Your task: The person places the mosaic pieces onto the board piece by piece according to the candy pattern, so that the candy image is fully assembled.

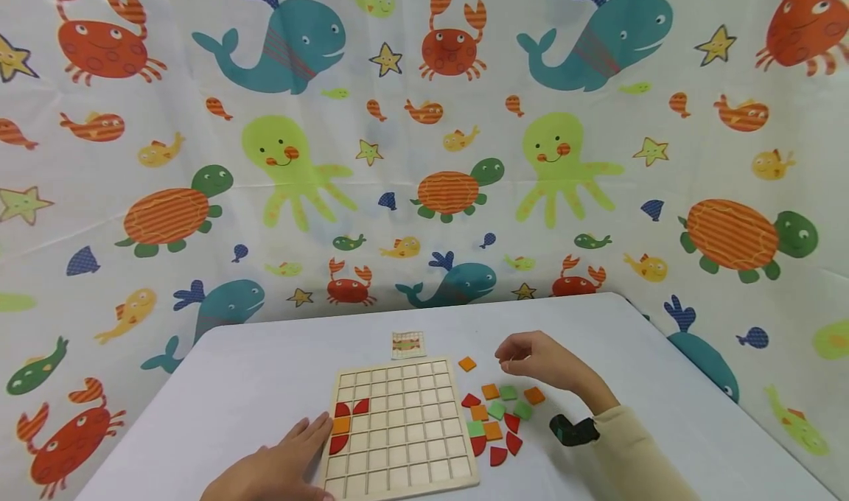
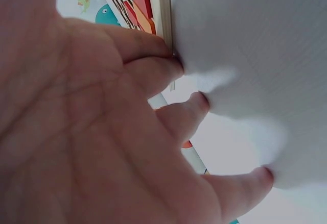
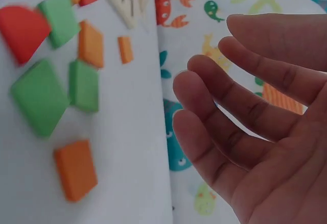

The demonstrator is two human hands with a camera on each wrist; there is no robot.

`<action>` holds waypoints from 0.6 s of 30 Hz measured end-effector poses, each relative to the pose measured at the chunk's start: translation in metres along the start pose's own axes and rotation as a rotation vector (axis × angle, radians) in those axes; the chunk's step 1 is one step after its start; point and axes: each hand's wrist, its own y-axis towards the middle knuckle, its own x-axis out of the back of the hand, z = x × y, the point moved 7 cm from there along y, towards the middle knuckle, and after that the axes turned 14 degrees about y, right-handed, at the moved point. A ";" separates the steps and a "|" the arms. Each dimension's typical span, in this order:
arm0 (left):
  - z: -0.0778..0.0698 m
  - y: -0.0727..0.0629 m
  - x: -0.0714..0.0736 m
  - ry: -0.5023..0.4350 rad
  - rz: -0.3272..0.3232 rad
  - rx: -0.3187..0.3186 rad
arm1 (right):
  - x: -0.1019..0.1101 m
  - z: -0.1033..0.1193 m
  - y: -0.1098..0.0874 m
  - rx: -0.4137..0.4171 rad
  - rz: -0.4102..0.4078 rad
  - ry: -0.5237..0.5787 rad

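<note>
Left hand (image 1: 273, 466) touches left edge of board (image 1: 406, 436).

One board (image 1: 401, 458), one card (image 1: 407, 345), six orange squares (image 1: 533, 396), four green squares (image 1: 522, 410), eight red quarter-circles (image 1: 498, 457).

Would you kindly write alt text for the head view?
A person's left hand rests against a wooden grid board holding four red and orange pieces; the right hand hovers above the table near loose pieces. A sea-animal curtain hangs behind.

White table (image 1: 265, 368), gridded wooden board (image 1: 404, 439), small patterned card (image 1: 407, 345) beyond it, loose red, orange and green tiles (image 1: 496, 410) alongside
</note>
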 end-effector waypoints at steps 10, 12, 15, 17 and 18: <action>0.001 0.002 -0.003 0.045 -0.020 -0.003 | -0.011 -0.010 -0.008 -0.034 0.063 -0.105; 0.000 0.001 -0.002 0.038 -0.022 -0.002 | -0.014 -0.010 -0.006 -0.035 0.063 -0.154; -0.001 0.001 -0.001 0.037 -0.022 -0.006 | -0.016 -0.014 -0.003 -0.052 0.048 -0.210; -0.001 0.001 0.000 0.033 -0.023 -0.007 | -0.016 -0.018 -0.001 -0.073 0.035 -0.228; -0.001 0.001 0.000 0.033 -0.023 -0.006 | -0.017 -0.021 0.000 -0.085 0.029 -0.235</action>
